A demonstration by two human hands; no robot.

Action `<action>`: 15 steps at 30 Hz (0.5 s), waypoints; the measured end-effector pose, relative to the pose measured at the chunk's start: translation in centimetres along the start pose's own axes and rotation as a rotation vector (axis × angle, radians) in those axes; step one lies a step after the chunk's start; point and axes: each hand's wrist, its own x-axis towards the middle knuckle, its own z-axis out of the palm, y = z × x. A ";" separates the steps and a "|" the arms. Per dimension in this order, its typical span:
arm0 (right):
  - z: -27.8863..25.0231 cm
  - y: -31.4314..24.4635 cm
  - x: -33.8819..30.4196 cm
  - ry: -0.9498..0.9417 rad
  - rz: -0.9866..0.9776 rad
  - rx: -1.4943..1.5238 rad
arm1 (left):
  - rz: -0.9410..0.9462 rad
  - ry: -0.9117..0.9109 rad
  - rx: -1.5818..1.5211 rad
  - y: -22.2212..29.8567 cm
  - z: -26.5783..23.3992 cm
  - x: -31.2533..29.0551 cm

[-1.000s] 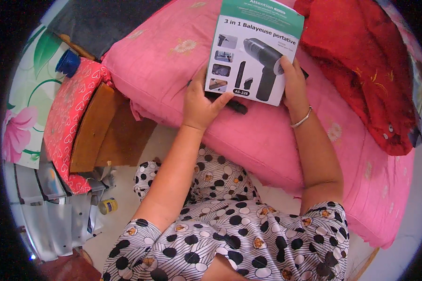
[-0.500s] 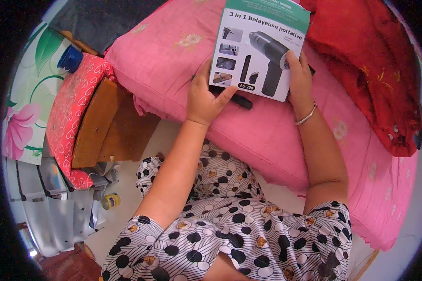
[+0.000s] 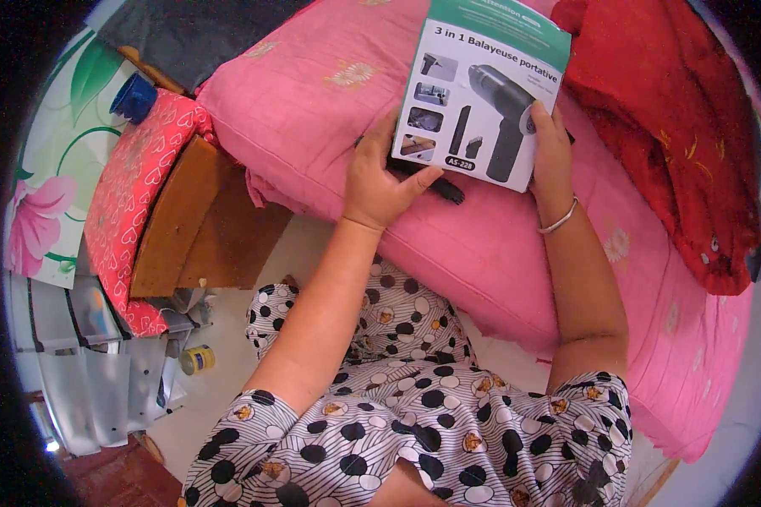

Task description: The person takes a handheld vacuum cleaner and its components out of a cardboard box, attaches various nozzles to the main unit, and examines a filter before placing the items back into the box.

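A white cardboard box (image 3: 444,80) with a green top band is held up over the pink bed. Printed on its front is a black handheld vacuum cleaner with small pictures beside it. My left hand (image 3: 379,182) holds the lower left corner, thumb at the bottom edge and fingers partly hidden behind. My right hand (image 3: 551,165) grips the lower right edge, its thumb on the front; a silver bangle circles that wrist. Below the box, a black object (image 3: 448,193) lies on the bedding, mostly covered by the box and my left hand, so its kind is unclear.
Pink flowered bedding (image 3: 482,262) spreads across the bed. Red cloth (image 3: 651,110) lies at the right, dark grey fabric (image 3: 194,38) at the back left. A blue cup (image 3: 134,99) stands on a heart-patterned red cover (image 3: 135,203). A yellow-labelled jar (image 3: 198,360) is on the floor.
The view has shifted slightly, so the box, both hands and the bedding appear a little farther right. My grip on the box looks the same.
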 end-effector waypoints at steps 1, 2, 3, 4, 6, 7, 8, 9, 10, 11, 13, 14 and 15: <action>0.3 -0.1 -0.1 0.002 0.013 -0.008 | -0.010 -0.006 -0.016 -0.3 -0.2 -0.1; 0.5 -0.2 -0.2 -0.001 0.012 -0.007 | -0.009 -0.003 -0.013 -0.6 -0.3 -0.2; 0.7 -0.2 -0.2 0.012 0.025 0.009 | 0.002 0.011 -0.018 -1.0 -0.3 -0.3; 0.8 -0.2 -0.2 0.024 0.038 0.025 | 0.013 0.025 -0.022 -1.3 -0.3 -0.4; 0.6 0.1 0.0 0.028 0.043 0.027 | 0.028 0.039 -0.012 -1.7 -0.1 -0.5; 0.5 0.2 0.1 0.034 0.049 0.029 | 0.042 0.051 -0.002 -1.9 -0.1 -0.5; 0.4 0.1 0.1 0.033 0.048 0.028 | 0.043 0.052 -0.003 -2.0 -0.1 -0.4; 0.4 0.0 0.1 0.016 0.059 0.036 | 0.057 0.052 0.012 -2.1 -0.2 -0.4; 0.5 -0.1 0.0 -0.001 0.070 0.044 | 0.071 0.052 0.027 -2.2 -0.2 -0.4; 0.5 -0.2 0.0 -0.001 0.071 0.044 | 0.071 0.052 0.027 -2.2 -0.3 -0.5; 0.4 -0.2 0.0 -0.048 0.062 0.073 | 0.052 0.058 -0.006 -2.0 -0.2 -0.6; 0.5 -0.4 -0.1 -0.047 0.062 0.072 | 0.051 0.057 -0.007 -2.2 -0.2 -0.6; 0.6 -0.7 -0.2 -0.040 0.078 0.063 | 0.050 0.065 -0.018 -2.3 -0.1 -0.7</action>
